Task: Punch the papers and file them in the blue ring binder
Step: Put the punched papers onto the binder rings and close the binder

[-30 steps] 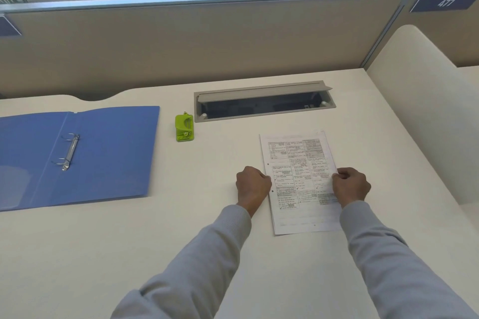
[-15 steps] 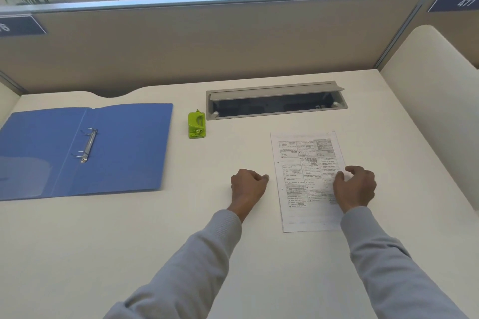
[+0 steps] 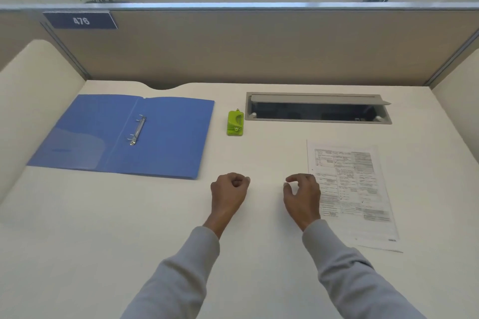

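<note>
The printed papers [image 3: 352,189] lie flat on the desk at the right, with small holes showing along their left edge. The blue ring binder [image 3: 166,137] lies open at the left, its metal rings [image 3: 136,129] in the middle. A small green hole punch [image 3: 235,123] stands between the binder and the cable tray. My left hand [image 3: 229,190] is curled into a fist on the desk and holds nothing. To its right, my right hand [image 3: 302,193] hovers just left of the papers with loosely curled fingers, also holding nothing.
A grey cable tray [image 3: 318,109] with its lid raised is set into the desk at the back right. A tan partition [image 3: 259,46] with a plate reading 476 closes the back. Cream side panels stand at the left [image 3: 33,101] and right.
Both hands have let go of the papers and come off them to the left. The view has swung left, so the binder and punch sit nearer the middle.
</note>
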